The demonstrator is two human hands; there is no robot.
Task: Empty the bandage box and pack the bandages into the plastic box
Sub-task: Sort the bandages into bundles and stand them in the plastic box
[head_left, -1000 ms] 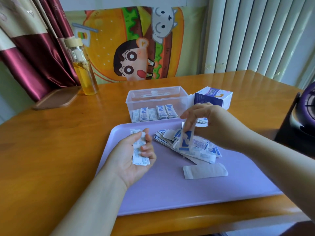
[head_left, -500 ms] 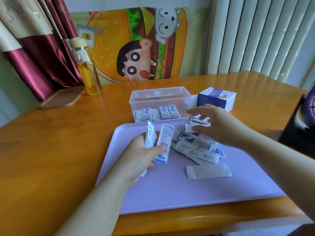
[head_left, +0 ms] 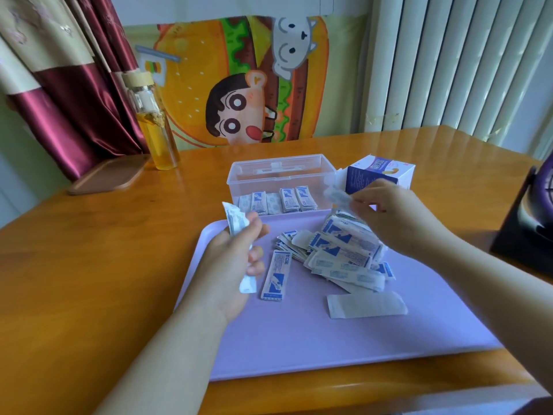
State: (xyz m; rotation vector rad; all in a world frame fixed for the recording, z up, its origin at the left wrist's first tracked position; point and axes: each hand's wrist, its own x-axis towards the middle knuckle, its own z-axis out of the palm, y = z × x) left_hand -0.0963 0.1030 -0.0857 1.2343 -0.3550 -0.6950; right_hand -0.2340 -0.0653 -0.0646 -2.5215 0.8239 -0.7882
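Both hands grasp bandages above the tray.

Left hand [head_left: 236, 262] curls round a small bunch of bandages [head_left: 236, 223], held upright over the tray's left side. Right hand [head_left: 392, 217] pinches one blurred bandage [head_left: 336, 196] at its fingertips, raised just in front of the bandage box [head_left: 377, 175]. Below it a loose pile of bandages [head_left: 341, 253] lies mid-tray. A single bandage [head_left: 276, 275] lies apart to the pile's left, and a pale strip [head_left: 366, 305] lies nearer. The lilac tray [head_left: 329, 348] sits on a wooden table [head_left: 89, 265]. A clear plastic box [head_left: 281, 172] stands at the tray's far edge, with a row of bandages [head_left: 281, 202] along its near wall. The bandage box stands just right of it. A glass bottle [head_left: 155, 127] stands far left.
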